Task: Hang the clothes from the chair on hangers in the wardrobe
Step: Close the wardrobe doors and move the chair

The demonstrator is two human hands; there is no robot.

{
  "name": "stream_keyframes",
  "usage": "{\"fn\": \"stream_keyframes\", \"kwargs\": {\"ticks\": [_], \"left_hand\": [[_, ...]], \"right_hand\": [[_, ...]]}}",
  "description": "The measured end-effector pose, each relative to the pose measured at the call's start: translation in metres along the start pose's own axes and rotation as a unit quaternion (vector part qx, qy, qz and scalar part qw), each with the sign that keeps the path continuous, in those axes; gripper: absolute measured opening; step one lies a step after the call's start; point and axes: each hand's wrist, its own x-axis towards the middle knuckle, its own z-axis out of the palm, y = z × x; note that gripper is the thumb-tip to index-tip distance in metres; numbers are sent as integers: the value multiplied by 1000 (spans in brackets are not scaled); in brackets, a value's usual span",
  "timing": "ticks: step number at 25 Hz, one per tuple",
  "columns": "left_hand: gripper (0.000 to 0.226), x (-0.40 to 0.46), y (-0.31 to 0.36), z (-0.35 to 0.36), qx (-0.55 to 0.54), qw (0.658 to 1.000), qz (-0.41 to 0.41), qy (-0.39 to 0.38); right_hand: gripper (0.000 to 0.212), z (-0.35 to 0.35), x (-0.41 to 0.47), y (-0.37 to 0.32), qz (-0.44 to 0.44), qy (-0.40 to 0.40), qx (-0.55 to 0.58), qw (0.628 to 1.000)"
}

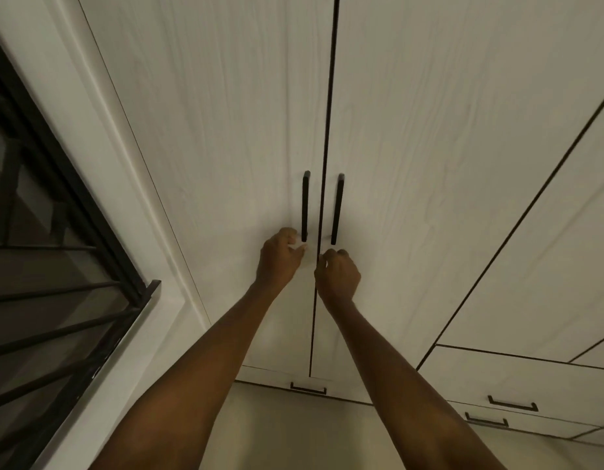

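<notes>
Facing the person, the white wardrobe [226,130] stands closed, its two doors meeting at a dark seam flanked by two black handles. The left hand [279,257] sits just below the left handle [305,205], fingers curled, gripping nothing. The right hand [337,274] hangs likewise below the right handle [337,209], empty. Drawers [512,381] lie below the seam's right; a barred window [56,266] stands left.
</notes>
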Motion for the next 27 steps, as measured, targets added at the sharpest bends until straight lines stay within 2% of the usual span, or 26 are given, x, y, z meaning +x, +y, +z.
{"fn": "stream_keyframes", "kwargs": {"ticks": [3,5,10,19,23,27], "left_hand": [[43,-26,-17,-5,96,995,13,-37],[45,-38,-22,-11,144,986,23,-77],[45,-67,-14,-12,180,971,78,-137],[40,-136,39,52,147,945,181,-231],[38,-173,89,102,116,925,230,-278],[38,-204,149,156,76,907,264,-320]], "right_hand": [[16,-21,-15,11,-5,27,-29,999],[23,-33,-33,16,18,38,-59,997],[39,-53,-84,37,51,54,-138,988],[42,-126,-177,114,144,104,-223,958],[43,-176,-207,166,222,127,-233,938],[39,-223,-232,224,264,156,-239,922]]}}
